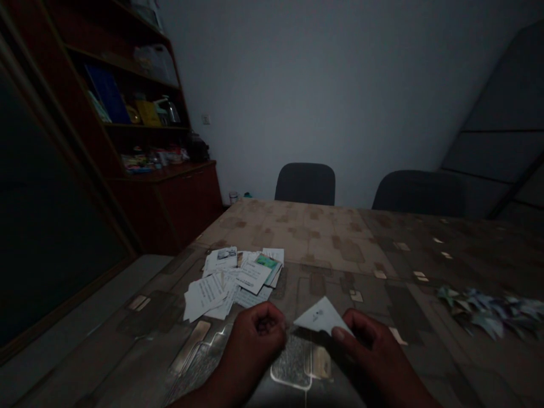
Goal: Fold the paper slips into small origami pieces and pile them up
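My right hand (368, 340) pinches a white paper folded into a triangle (319, 317) between thumb and fingers, near its right corner. A few small printed marks show on its face. Just left of the triangle, my left hand (260, 334) is curled closed, its thumb against the fingers, and nothing shows in it. The left hand and the paper's left corner are a small gap apart. Beyond my left hand lies a loose pile of printed paper pieces (208, 294), with a green-printed piece (268, 263) near its top right.
A patterned cloth covers the table (314, 226). Folded paper pieces (488, 309) are heaped at the right. Two dark chairs, one at the middle (305, 184) and one at the right (419, 190), stand behind the far edge. A wooden cabinet (182, 198) with filled shelves is at the left.
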The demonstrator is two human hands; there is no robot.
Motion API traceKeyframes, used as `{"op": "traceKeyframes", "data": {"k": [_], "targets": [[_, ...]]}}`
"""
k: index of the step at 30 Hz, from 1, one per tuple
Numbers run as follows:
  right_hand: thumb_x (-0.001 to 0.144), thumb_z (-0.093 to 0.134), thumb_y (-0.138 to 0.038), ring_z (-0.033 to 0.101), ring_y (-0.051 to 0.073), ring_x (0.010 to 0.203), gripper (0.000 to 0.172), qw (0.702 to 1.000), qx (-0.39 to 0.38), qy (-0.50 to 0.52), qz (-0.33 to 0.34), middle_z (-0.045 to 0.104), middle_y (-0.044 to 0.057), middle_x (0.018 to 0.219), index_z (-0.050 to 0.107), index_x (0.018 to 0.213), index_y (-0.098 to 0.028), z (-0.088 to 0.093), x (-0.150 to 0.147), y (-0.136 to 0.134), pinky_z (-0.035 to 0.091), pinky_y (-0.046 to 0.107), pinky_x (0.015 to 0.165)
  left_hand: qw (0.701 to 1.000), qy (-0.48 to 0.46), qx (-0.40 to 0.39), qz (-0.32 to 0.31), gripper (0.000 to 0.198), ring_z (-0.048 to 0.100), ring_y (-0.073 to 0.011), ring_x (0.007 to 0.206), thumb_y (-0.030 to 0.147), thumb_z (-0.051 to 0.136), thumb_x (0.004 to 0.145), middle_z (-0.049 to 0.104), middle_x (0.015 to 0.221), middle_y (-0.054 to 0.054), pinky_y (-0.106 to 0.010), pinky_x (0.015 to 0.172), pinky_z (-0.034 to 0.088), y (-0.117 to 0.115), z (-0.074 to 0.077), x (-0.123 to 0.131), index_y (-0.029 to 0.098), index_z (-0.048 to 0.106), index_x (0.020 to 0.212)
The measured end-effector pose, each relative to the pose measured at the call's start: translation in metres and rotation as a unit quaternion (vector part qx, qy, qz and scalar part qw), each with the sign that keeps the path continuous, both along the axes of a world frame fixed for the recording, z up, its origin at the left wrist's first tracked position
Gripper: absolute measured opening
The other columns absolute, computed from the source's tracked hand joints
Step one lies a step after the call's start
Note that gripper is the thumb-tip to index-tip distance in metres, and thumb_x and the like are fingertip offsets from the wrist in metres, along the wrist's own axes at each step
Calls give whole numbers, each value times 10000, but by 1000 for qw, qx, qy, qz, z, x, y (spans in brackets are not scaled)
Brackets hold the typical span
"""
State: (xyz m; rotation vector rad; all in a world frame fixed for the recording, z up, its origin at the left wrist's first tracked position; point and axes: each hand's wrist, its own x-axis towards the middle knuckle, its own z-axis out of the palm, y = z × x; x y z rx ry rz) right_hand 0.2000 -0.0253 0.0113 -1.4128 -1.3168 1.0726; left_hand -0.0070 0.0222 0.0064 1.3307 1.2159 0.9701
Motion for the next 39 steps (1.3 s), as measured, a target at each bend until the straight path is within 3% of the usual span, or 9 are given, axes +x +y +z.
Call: {"op": "traceKeyframes", "data": {"k": [3, 6, 8, 14, 22, 26, 31, 35, 39], "targets": [[760, 638, -549, 450, 139, 572, 404, 1000, -20, 17, -1, 476, -35, 587, 495, 617, -199, 2, 1, 1, 343, 234, 528, 994, -89, -57, -9, 146, 493, -108, 508, 278, 668, 650, 602, 560, 2, -221, 524, 356, 0, -2, 2, 150, 600, 664], [745, 640, -590, 428, 134, 561, 435, 999, -13, 42, -13, 445, -44, 578, 478, 617, -206, 0, -6, -3, 338, 235, 530, 973, -170, -109, -108, 353, 518, -101, 550, 362, 769, 641, 663, 720, -36, -222, 550, 372, -9, -2, 7, 118, 658, 871], [729, 638, -620, 412, 135, 563, 457, 999, -5, 37, -19, 428, -46, 575, 478, 614, -208, -2, -13, -6, 334, 237, 532, 968, -185, -102, -138, 437, 500, -94, 539, 430, 791, 646, 634, 674, -13, -214, 539, 359, -14, -1, 10, 108, 672, 916], [704, 627, -672, 407, 137, 568, 494, 999, -10, 38, -4, 435, -46, 580, 485, 612, -207, -7, -21, -12, 348, 244, 555, 983, -143, -94, -74, 395, 484, -99, 520, 462, 792, 642, 584, 566, 14, -210, 518, 354, -17, 4, 9, 106, 678, 770], [707, 644, -673, 434, 139, 580, 502, 998, -17, 54, -6, 470, -34, 597, 537, 639, -188, -8, -19, -10, 358, 240, 557, 980, -156, -87, -89, 433, 521, -118, 563, 452, 818, 598, 640, 652, -31, -213, 523, 356, -20, -12, 13, 106, 698, 830], [731, 604, -692, 434, 143, 573, 507, 999, -12, 34, 10, 451, -41, 582, 510, 641, -202, -7, -20, -13, 357, 244, 559, 983, -140, -88, -84, 429, 496, -106, 511, 502, 778, 635, 625, 607, -22, -215, 503, 341, -20, -7, 12, 114, 667, 780], [870, 479, -610, 501, 170, 636, 448, 998, 45, -19, 41, 537, -9, 655, 586, 714, -205, 10, -12, -17, 385, 260, 590, 980, -160, -87, -78, 371, 495, -102, 486, 464, 762, 666, 566, 500, 17, -218, 525, 366, -18, 4, 8, 147, 570, 683], [870, 499, -590, 547, 182, 659, 416, 998, 56, -22, 23, 580, -1, 671, 618, 745, -211, 17, -8, -16, 414, 267, 605, 981, -148, -88, -83, 346, 508, -99, 477, 434, 756, 677, 605, 540, -8, -215, 513, 370, -18, 0, 7, 148, 561, 690], [852, 540, -557, 570, 188, 672, 373, 996, 65, -35, 44, 624, 7, 697, 643, 792, -203, 8, -11, -14, 424, 275, 620, 983, -134, -87, -89, 346, 488, -89, 451, 443, 744, 675, 619, 540, -9, -203, 482, 356, -18, -7, 9, 155, 553, 678]]}}
